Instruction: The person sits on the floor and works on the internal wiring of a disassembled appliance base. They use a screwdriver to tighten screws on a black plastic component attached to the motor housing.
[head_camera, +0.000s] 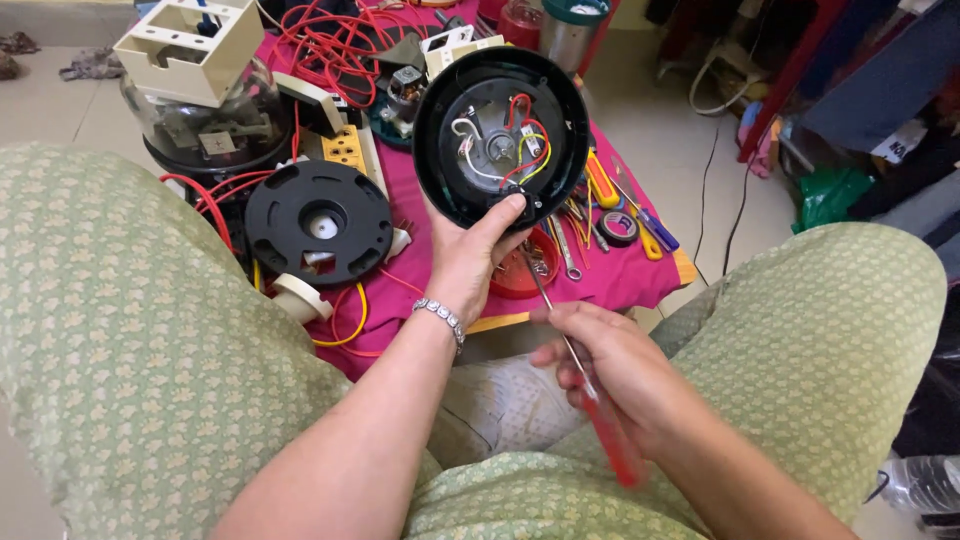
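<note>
Both hands were occupied: left hand (465, 262) held the opened base (500, 137), wiring exposed, right hand (610, 370) gripped a screwdriver (585, 385); cover (318, 222) lay off on the counter (640, 280).

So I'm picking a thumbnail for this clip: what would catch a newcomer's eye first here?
First, the round black housing held up at top centre by the left hand, its open side showing red, white and yellow wires. Next, the red-handled screwdriver in the right hand, low in the middle. Behind them lies the bright pink cloth strewn with tools, a black disc on its left side and a tangle of red wire at the top.
</note>
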